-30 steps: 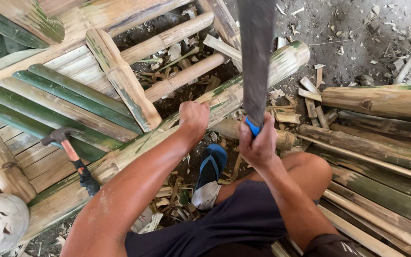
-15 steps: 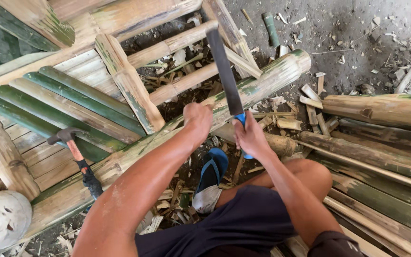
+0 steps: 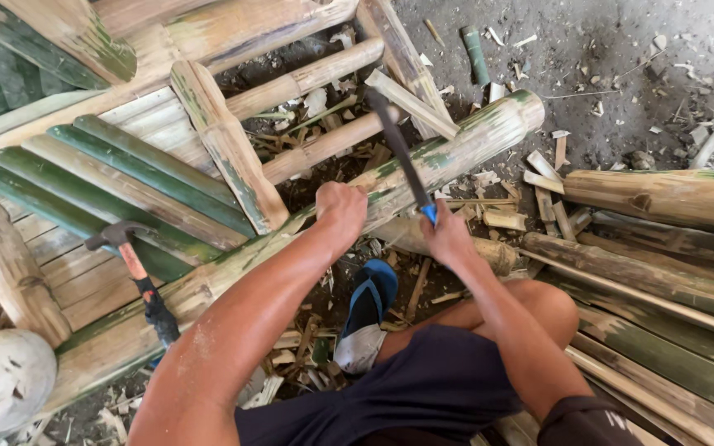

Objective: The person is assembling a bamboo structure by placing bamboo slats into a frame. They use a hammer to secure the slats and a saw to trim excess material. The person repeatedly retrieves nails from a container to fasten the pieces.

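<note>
Chopping work on a long bamboo pole (image 3: 473,136), lying slantwise from near left to far right over a frame of other bamboo. Left hand (image 3: 342,206) closed around the pole at about its middle, fingers wrapped tight on it. Right hand (image 3: 448,235) just to the right, fingers shut around the blue grip of a machete (image 3: 397,149), dark blade pointing far and crossing over the pole; cannot tell if touching it or only close above.

For a good cut, probably: press the pole firmly down with the left hand to stop any rolling, and place this hand well to the left of the blade line. Strike with the lower part of the blade, not with the tip, and follow the fibre. Mind the bare knee and the foot in the blue sandal (image 3: 369,301), both near, just under the pole.

Counted: one machete, one hammer (image 3: 138,272) with red and black handle lying against the pole at near left, one sandal, two hands, one pole in work. Green split slats (image 3: 84,190) at left: about four, hard to say exactly. Chips on the ground: too many for counting.
</note>
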